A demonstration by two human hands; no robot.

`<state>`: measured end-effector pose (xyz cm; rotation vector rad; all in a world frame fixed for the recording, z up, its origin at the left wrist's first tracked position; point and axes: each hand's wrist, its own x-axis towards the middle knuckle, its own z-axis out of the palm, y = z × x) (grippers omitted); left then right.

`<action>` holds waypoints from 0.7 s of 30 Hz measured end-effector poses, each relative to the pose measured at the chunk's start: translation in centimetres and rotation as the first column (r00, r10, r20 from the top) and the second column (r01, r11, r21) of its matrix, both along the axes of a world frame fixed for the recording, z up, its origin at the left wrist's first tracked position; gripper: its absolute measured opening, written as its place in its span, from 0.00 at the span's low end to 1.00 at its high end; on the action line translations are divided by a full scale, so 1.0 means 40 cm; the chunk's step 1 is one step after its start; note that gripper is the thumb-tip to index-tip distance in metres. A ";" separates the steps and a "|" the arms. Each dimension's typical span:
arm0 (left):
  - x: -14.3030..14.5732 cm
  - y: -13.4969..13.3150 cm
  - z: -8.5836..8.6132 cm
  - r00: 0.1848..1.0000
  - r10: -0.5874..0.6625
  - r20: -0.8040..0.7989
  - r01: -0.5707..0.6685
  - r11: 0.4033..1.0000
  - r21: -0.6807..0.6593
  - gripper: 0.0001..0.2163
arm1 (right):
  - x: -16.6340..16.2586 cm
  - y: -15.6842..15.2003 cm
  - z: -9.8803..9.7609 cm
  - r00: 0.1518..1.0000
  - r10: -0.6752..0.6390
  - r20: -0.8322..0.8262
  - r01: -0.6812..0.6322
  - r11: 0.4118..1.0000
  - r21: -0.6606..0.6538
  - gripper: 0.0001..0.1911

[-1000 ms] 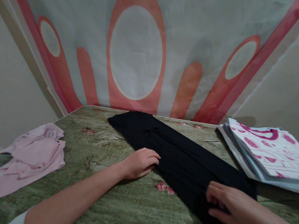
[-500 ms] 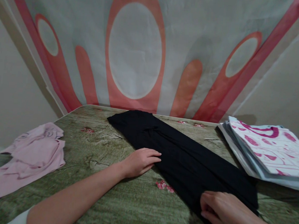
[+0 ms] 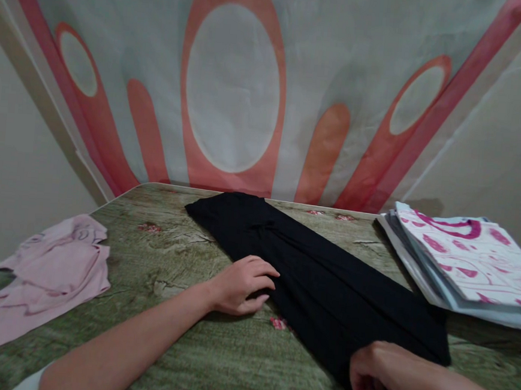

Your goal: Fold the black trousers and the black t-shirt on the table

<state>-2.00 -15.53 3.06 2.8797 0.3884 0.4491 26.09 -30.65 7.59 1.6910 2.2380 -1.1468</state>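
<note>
A long, folded black garment (image 3: 308,271) lies slantwise over the table, from the back edge to the near right. My left hand (image 3: 242,285) rests at its near-left edge, fingertips touching the cloth, thumb apart from the loosely curved fingers. At the garment's near right end, my right hand (image 3: 379,375) is closed in a pinch on the black fabric. The palm hides part of that cloth.
The wood-patterned table (image 3: 175,356) carries a crumpled pink garment (image 3: 56,275) at left. At right is a stack of folded clothes, topped by a white shirt with pink prints (image 3: 476,260). A patterned sheet (image 3: 232,90) hangs behind.
My right hand has moved slightly down, and the garment's near end no longer extends to the picture's bottom edge. My left thumb has spread away from the fingers.
</note>
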 end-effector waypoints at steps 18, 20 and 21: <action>0.028 -0.074 0.027 0.987 -0.126 -0.101 0.102 0.972 -0.214 0.20 | 0.101 0.076 -0.091 0.991 -0.128 0.045 0.110 0.952 0.286 0.05; 0.020 -0.051 0.017 0.993 0.040 -0.114 -0.060 0.983 -0.174 0.19 | 0.107 0.083 -0.110 0.990 -0.128 0.058 0.110 0.962 0.252 0.05; 0.014 -0.038 0.009 0.983 0.130 -0.126 -0.148 0.978 -0.145 0.20 | 0.113 0.083 -0.118 0.990 -0.118 0.070 0.099 0.969 0.226 0.05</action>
